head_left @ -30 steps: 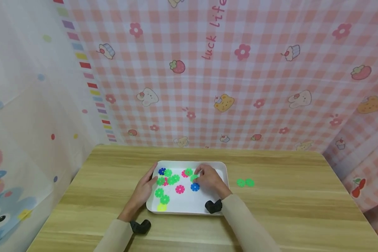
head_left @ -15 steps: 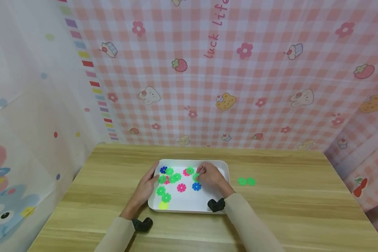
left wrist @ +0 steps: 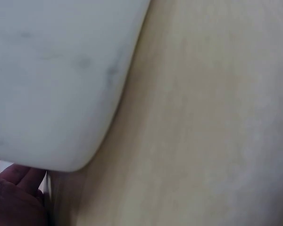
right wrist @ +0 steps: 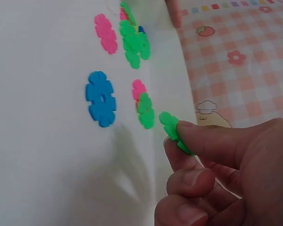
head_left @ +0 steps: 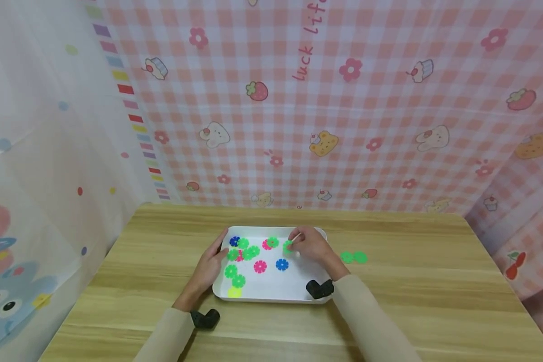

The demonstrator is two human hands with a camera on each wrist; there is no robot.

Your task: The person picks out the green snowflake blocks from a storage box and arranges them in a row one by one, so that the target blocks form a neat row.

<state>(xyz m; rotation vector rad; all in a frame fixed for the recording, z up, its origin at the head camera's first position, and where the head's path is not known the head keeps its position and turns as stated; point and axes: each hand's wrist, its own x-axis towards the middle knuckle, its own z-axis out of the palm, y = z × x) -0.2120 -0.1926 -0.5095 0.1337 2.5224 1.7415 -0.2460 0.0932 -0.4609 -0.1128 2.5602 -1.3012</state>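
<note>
My right hand (head_left: 314, 245) pinches a green notched plastic disc (right wrist: 169, 123) between thumb and forefinger, above the right part of a white tray (head_left: 262, 290). In the right wrist view the disc is held on its edge. My left hand (head_left: 211, 266) grips the tray's left side, thumb over the rim; its other fingers are mostly hidden. Inside the tray lie several more discs: a blue disc (head_left: 282, 265), a pink disc (head_left: 260, 266), a dark blue disc (head_left: 235, 242), a yellow disc (head_left: 235, 292) and a green group (head_left: 251, 252), some overlapping.
Two green discs (head_left: 353, 258) lie side by side on the wooden table (head_left: 412, 291), right of the tray. A checked cloth (head_left: 366, 110) hangs behind the table's far edge. Each wrist wears a black camera mount, such as the left mount (head_left: 205, 319).
My right hand has lifted the green disc and shifted it right and away from the blue disc. The left hand keeps its hold on the tray. The head view has shifted slightly.
</note>
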